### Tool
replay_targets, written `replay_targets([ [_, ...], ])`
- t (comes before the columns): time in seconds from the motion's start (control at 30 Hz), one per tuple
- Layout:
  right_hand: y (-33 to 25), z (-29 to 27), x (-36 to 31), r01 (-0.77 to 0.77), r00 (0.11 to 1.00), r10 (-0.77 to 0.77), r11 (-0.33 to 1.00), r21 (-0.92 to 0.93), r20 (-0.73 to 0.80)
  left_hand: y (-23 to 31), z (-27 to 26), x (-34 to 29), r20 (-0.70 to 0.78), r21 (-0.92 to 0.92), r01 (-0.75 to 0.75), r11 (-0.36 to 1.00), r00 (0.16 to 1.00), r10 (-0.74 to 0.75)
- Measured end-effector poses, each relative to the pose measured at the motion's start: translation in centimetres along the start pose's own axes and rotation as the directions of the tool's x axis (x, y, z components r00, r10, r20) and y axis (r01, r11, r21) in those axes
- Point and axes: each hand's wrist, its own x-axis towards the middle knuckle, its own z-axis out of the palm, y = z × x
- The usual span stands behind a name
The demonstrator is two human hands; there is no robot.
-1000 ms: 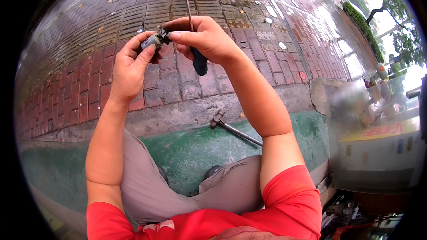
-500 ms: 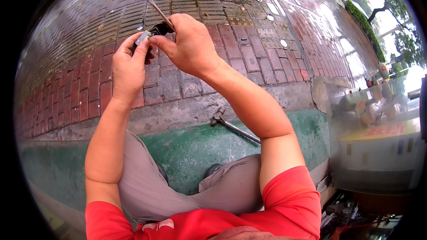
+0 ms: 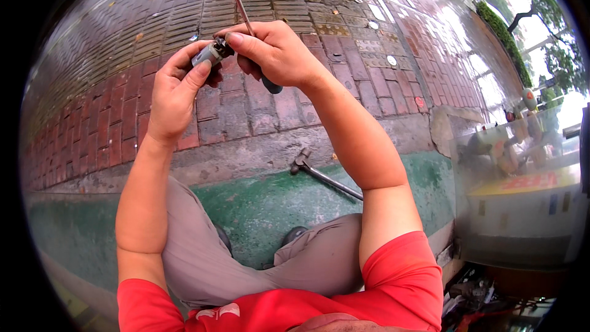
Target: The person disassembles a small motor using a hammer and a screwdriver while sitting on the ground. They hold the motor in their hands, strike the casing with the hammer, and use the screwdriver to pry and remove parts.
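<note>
My left hand [image 3: 172,93] is closed around a small grey cylindrical part [image 3: 204,56] with a black end. Its thumb presses on the near side of the part. Across from it, my right hand [image 3: 284,55] grips a screwdriver [image 3: 239,5]. The thin shaft points up and away, and the dark handle sticks out below the palm. Fingertips of the right hand meet the black end of the part, so both hands are on it. Most of the fingers beneath the part are hidden, and what kind of part it is cannot be made out.
A hammer [image 3: 302,161] lies on the green-painted ledge [image 3: 252,215], its head at the ledge's far edge. Beyond stretches wet red brick paving [image 3: 129,117]. A glass-sided case [image 3: 519,190] stands on the right, with cluttered things [image 3: 473,295] under it.
The screwdriver has swung more upright and shifted right, and its handle now shows below my right palm. My right hand has turned and moved slightly right. More of the grey part shows.
</note>
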Motion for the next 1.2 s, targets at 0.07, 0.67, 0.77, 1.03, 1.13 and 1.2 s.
replay_targets([
  [0.07, -0.3, -0.2, -0.2, 0.010, 1.000, -0.010, 1.000, -0.021, 0.014, -0.3, -0.2, 0.2, 0.012, -0.017, 0.009, 1.000, 1.000, -0.009],
  [0.67, 0.6, 2.3, 0.1, 0.247, 0.854, -0.507, 0.591, -0.768, -0.115, -2.0, 0.8, 0.2, -0.243, 0.133, 0.102, 0.986, 0.968, -0.068],
  [0.77, 1.0, 2.5, 0.2, 0.206, 0.852, -0.507, 0.560, -0.803, -0.135, -1.6, 0.9, 0.4, -0.283, 0.161, 0.125, 0.979, 0.956, -0.076],
  [1.03, 0.1, 3.3, -0.2, 0.134, 0.810, -0.550, 0.508, -0.851, -0.201, -1.0, 0.8, 0.3, -0.288, 0.161, 0.115, 0.980, 0.955, -0.064],
  [1.13, 1.0, 2.5, 0.3, 0.162, 0.826, -0.536, 0.524, -0.836, -0.176, -1.0, 0.8, 0.4, -0.221, 0.121, 0.108, 0.987, 0.972, -0.079],
  [1.2, 0.7, 2.1, 0.4, 0.154, 0.892, -0.412, 0.664, -0.732, -0.187, -1.1, 0.5, 0.3, -0.167, 0.086, 0.069, 0.994, 0.984, -0.054],
])
